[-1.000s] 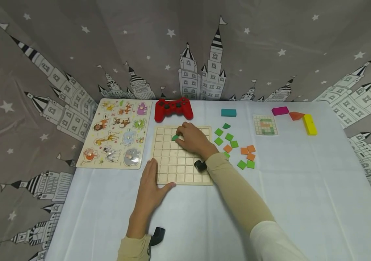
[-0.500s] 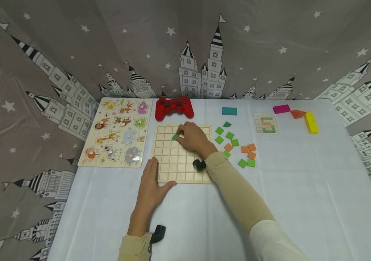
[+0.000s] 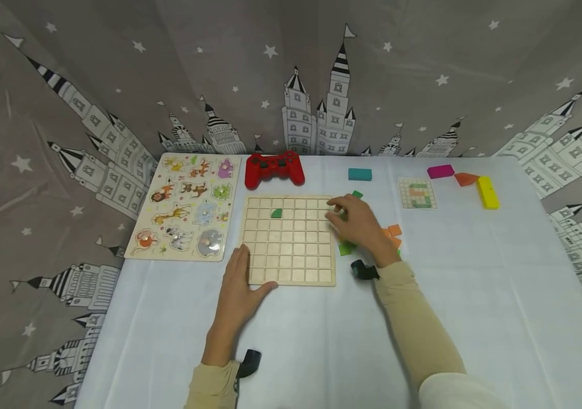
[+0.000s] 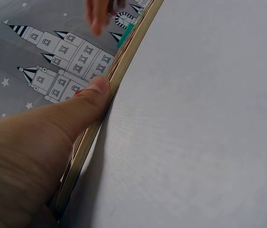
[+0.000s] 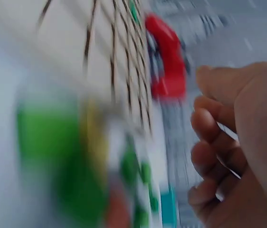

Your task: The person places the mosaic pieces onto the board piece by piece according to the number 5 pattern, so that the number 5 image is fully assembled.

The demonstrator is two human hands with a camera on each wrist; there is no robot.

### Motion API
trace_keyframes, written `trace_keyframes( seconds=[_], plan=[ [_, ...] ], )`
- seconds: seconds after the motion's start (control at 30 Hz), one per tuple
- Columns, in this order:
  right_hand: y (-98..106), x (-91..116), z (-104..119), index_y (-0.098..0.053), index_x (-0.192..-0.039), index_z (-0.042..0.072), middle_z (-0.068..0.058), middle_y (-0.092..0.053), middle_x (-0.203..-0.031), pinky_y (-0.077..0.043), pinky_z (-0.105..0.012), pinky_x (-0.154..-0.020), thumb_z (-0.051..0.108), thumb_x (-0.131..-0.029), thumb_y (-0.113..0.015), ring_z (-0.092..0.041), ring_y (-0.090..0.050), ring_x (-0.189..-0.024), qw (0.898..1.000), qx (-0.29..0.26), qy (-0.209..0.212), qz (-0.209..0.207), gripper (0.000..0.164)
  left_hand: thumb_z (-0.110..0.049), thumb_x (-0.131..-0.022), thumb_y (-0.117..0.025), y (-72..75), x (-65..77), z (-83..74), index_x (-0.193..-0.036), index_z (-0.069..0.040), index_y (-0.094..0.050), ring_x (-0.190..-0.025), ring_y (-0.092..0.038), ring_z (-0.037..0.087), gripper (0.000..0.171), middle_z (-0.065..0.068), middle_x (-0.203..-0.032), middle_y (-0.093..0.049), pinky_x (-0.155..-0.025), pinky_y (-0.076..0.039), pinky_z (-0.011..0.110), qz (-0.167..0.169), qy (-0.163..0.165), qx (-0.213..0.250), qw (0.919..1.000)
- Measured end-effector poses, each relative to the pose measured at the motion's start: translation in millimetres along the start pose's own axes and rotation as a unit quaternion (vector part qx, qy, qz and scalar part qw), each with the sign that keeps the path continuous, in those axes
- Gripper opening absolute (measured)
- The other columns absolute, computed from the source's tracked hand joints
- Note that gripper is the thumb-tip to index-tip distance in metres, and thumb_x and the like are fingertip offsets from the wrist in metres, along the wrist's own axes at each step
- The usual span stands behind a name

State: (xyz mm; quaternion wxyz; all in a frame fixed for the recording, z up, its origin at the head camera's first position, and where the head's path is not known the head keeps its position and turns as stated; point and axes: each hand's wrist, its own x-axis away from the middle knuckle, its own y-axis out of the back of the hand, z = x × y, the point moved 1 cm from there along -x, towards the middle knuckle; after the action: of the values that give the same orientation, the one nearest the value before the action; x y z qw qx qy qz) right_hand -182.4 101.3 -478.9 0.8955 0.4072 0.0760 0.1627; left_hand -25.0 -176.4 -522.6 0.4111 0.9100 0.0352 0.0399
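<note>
A wooden grid board (image 3: 292, 245) lies on the white cloth, with one green quarter-round tile (image 3: 276, 213) in a cell of its second row. My left hand (image 3: 236, 298) rests at the board's near left corner, fingers straight along the left side. Its thumb (image 4: 93, 95) touches the near edge. Over the board's right edge hovers my right hand (image 3: 356, 224), its fingers loosely bent and nothing between them. Beneath and around it are loose green tiles (image 3: 345, 249) and orange tiles (image 3: 395, 230), partly hidden by the hand.
A printed pattern card (image 3: 417, 193) lies back right. Behind the board sit a red game controller (image 3: 274, 169) and a teal block (image 3: 360, 174). Magenta (image 3: 440, 171), orange (image 3: 466, 179) and yellow blocks (image 3: 487, 192) stand far right. An animal peg puzzle (image 3: 181, 207) lies left.
My right hand has let go of the green quarter-round tile, leaving it on the board, and has moved right toward the loose tiles. The left hand has stayed in place.
</note>
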Motion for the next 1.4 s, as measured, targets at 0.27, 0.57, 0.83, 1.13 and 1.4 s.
trace_keyframes(
  seconds=[0.27,0.57,0.83,1.13,1.4],
  plan=[
    [51,72,-86,-0.065,-0.134,0.009,-0.013,-0.064,-0.111,-0.049,-0.041,-0.087,0.02,-0.101,-0.063,-0.029,-0.057,-0.101,0.993,-0.011,-0.103,-0.06,0.035,-0.042,-0.077,-0.088,5.2,3.5,1.6,-0.163,-0.003,-0.02,-0.16,-0.012,0.036,0.116,0.019,-0.17,-0.018,-0.128,-0.018,0.056,0.004,0.015,-0.007,0.9999],
    [51,96,-111,-0.054,-0.147,0.01,-0.016,-0.061,-0.116,-0.043,-0.039,-0.086,0.015,-0.102,-0.062,-0.028,-0.049,-0.099,0.993,0.015,-0.119,-0.016,0.047,-0.04,-0.077,-0.089,4.1,3.3,1.6,-0.162,-0.004,-0.021,-0.16,-0.011,0.036,0.115,0.019,-0.17,-0.02,-0.128,-0.018,0.057,0.006,0.012,0.002,0.9999],
    [48,94,-113,-0.051,-0.15,0.011,-0.015,-0.054,-0.106,-0.038,-0.038,-0.081,0.013,-0.106,-0.049,-0.028,-0.046,-0.097,0.992,0.026,-0.121,-0.03,0.044,-0.04,-0.078,-0.088,1.3,2.3,0.2,-0.162,-0.003,-0.023,-0.16,-0.012,0.037,0.113,0.019,-0.169,-0.022,-0.128,-0.018,0.058,0.004,0.008,-0.002,1.0],
    [49,91,-110,-0.054,-0.148,0.012,-0.013,-0.055,-0.106,-0.037,-0.038,-0.079,0.014,-0.103,-0.059,-0.028,-0.045,-0.097,0.991,0.036,-0.129,-0.029,0.046,-0.041,-0.077,-0.088,0.8,1.4,-1.1,-0.161,-0.003,-0.024,-0.16,-0.012,0.036,0.112,0.019,-0.168,-0.024,-0.128,-0.017,0.058,0.0,0.006,-0.005,1.0],
    [49,92,-107,-0.063,-0.135,0.01,-0.013,-0.054,-0.102,-0.034,-0.037,-0.075,0.019,-0.102,-0.062,-0.027,-0.046,-0.093,0.988,0.045,-0.144,-0.044,0.034,-0.04,-0.077,-0.089,0.6,0.4,-2.6,-0.161,-0.003,-0.026,-0.16,-0.012,0.036,0.112,0.019,-0.168,-0.026,-0.128,-0.018,0.058,-0.001,0.002,-0.006,1.0]
  ],
)
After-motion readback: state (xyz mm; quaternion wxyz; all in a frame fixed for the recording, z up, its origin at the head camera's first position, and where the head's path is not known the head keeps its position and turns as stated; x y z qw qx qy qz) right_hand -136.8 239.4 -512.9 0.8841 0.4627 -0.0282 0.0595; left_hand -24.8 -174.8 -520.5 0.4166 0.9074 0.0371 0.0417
